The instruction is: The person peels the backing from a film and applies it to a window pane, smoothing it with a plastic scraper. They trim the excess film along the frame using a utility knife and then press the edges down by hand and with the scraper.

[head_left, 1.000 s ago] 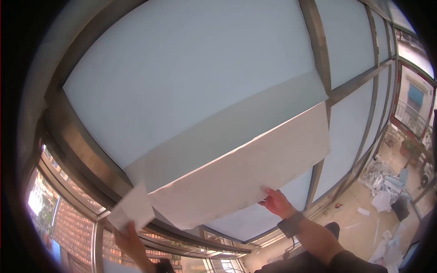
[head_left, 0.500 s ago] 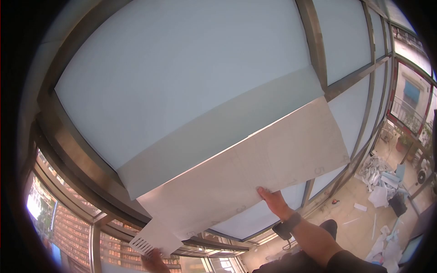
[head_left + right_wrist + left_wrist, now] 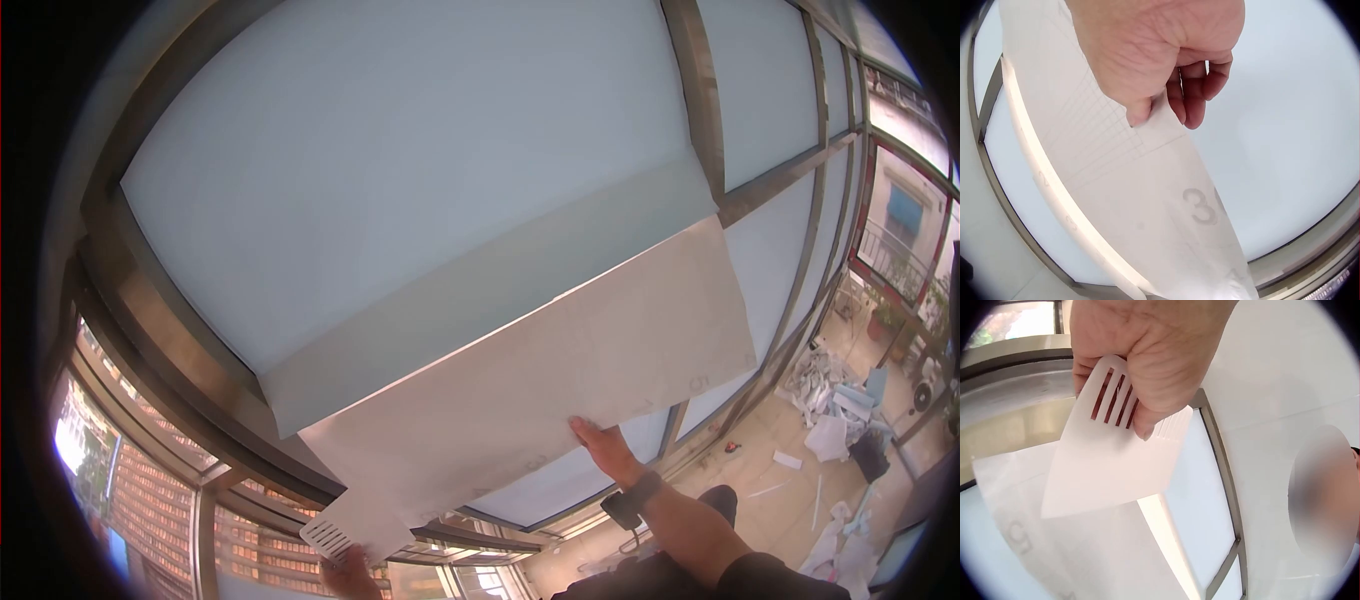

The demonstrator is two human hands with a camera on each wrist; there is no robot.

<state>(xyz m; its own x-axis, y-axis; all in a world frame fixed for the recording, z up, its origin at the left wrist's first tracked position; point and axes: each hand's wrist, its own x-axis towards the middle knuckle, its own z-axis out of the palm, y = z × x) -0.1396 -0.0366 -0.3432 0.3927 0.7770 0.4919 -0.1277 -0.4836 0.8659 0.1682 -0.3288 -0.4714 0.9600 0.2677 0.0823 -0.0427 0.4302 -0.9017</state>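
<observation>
A wide sheet of pale backing paper (image 3: 540,370), with faint printed numbers along its lower edge, hangs folded down across a large glass panel (image 3: 430,130). Above its fold runs a greyer band (image 3: 500,275). My right hand (image 3: 608,450) pinches the paper's lower edge, thumb on the near face, as the right wrist view also shows. Low on the left, my left hand (image 3: 348,574) holds a white plastic scraper (image 3: 1110,462) by its slotted end, thumb across the slots. In the head view the scraper overlaps the paper's lower left corner.
Brown metal frames (image 3: 705,100) border the panels. Windows (image 3: 150,500) facing a brick building are at lower left. On the floor at right lie crumpled paper (image 3: 825,375), a dark bin (image 3: 870,455) and a small white piece (image 3: 788,460). Potted plants (image 3: 885,320) stand farther back.
My left hand moved down and right with the scraper, its slots now showing. The paper's lower right part swung outward to the right, while my right hand kept its pinch on the edge.
</observation>
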